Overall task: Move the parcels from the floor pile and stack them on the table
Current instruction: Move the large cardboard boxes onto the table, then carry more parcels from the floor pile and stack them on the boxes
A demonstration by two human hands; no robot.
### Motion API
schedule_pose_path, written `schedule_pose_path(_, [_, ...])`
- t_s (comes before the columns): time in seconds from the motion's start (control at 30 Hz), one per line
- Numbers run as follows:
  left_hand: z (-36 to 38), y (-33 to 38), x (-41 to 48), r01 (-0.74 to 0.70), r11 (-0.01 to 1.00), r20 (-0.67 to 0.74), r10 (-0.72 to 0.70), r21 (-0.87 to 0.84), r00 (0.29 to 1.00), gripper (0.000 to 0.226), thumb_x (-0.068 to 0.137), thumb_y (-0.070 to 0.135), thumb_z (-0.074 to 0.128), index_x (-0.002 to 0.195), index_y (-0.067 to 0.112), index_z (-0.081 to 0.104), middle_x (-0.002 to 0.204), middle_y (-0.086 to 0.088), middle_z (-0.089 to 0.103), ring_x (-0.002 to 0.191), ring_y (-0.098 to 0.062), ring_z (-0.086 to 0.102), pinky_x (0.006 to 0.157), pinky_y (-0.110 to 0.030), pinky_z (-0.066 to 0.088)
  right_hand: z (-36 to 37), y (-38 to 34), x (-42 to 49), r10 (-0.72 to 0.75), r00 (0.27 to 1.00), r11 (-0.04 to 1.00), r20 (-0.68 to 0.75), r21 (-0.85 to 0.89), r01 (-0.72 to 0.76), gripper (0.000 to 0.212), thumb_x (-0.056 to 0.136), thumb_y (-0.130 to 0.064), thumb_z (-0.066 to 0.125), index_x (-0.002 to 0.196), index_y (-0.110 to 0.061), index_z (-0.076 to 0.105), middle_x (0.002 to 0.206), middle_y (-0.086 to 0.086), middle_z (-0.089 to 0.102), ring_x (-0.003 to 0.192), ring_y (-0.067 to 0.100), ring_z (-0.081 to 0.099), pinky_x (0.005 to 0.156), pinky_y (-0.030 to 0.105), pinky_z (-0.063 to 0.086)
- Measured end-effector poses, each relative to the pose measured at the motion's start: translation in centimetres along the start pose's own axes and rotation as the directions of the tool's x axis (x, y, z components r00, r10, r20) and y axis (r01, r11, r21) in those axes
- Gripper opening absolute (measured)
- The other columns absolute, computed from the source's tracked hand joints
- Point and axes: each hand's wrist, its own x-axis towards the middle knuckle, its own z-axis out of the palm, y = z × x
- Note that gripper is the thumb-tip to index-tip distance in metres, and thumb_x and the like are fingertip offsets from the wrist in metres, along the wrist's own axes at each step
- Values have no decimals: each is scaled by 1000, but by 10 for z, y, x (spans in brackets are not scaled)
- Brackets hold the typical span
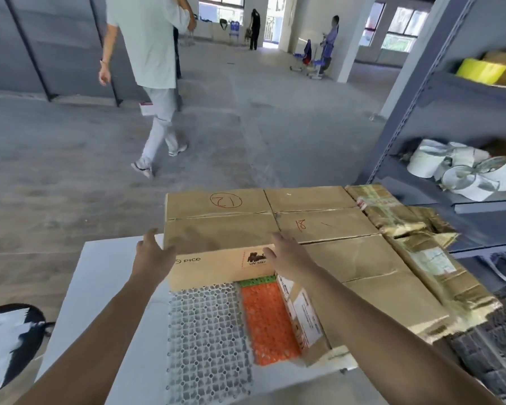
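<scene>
We read a circled 21 on the left box (219, 217), 18 on the right box (324, 226), PICO on a box front (205, 267).

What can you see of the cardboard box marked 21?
The box marked 21 is brown cardboard, closed, a taped seam across its top, the number handwritten in red. Its near face carries PICO print and a label. It sits level beyond the white grid mat, against the box marked 18 on its right. The left hand is at its near left corner, the right hand over its near right corner.
</scene>
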Motion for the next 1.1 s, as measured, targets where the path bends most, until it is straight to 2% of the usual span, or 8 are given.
schedule_pose_path(0.1, [2,1,-52,-17,1000,-75,17,4,997,61,92,18,55,146,14,28,144,-18,37,114,-33,51,78,-35,41,2,-3,-29,-93,995,992,-26,87,95,52,102,-37,40,149,-15,31,148,7,41,133,24,41,108,40,38])
schedule_pose_path(0.2, [9,-7,-117,9,1000,-124,-7,14,992,59,94,17,52,147,15,26,146,-15,34,107,-28,53,75,-33,40,10,-9,-67,-215,977,956,-3,206,211,51,103,-35,40,149,-16,33,151,7,36,136,23,37,110,37,31])
schedule_pose_path(0.3, [14,-28,-189,40,999,-142,-38,13,989,57,95,18,51,146,18,27,147,-13,32,114,-28,50,74,-29,43,25,-24,-111,-357,934,886,13,323,334,51,102,-34,45,148,-17,35,150,8,37,134,23,40,105,32,34])
schedule_pose_path(0.43, [1,-71,-275,179,983,-216,-169,28,962,57,91,18,56,142,13,33,141,-19,39,125,-33,45,103,-41,40,53,-61,-170,-497,865,802,73,420,426,49,100,-30,50,145,-14,40,147,10,42,134,22,41,106,28,32])
schedule_pose_path(0.6, [-44,-121,-372,301,953,-385,-292,-37,876,51,89,20,57,137,16,40,134,-12,49,119,-33,51,96,-44,46,98,-118,-241,-618,770,715,156,520,468,43,98,-32,51,139,-19,47,139,4,51,126,18,50,100,28,40])
schedule_pose_path(0.73, [-85,-166,-458,373,926,-492,-350,-56,797,51,92,20,57,140,17,39,140,-11,43,117,-25,50,85,-31,44,131,-164,-318,-683,694,652,228,619,438,35,99,-29,50,133,-20,51,129,1,57,108,11,55,91,26,44])
schedule_pose_path(0.9, [-138,-228,-580,472,879,-595,-420,-76,686,52,91,19,54,140,15,37,139,-15,41,122,-26,48,99,-33,39,180,-233,-431,-769,536,612,350,645,458,37,100,-37,46,135,-26,48,131,-3,57,113,12,55,95,38,50])
schedule_pose_path(1.1, [-201,-330,-743,537,822,-678,-505,-188,535,51,88,15,57,137,9,42,132,-18,47,121,-30,48,103,-36,37,251,-322,-601,-788,418,610,453,668,426,36,100,-32,46,133,-21,51,131,1,57,119,16,54,93,28,44])
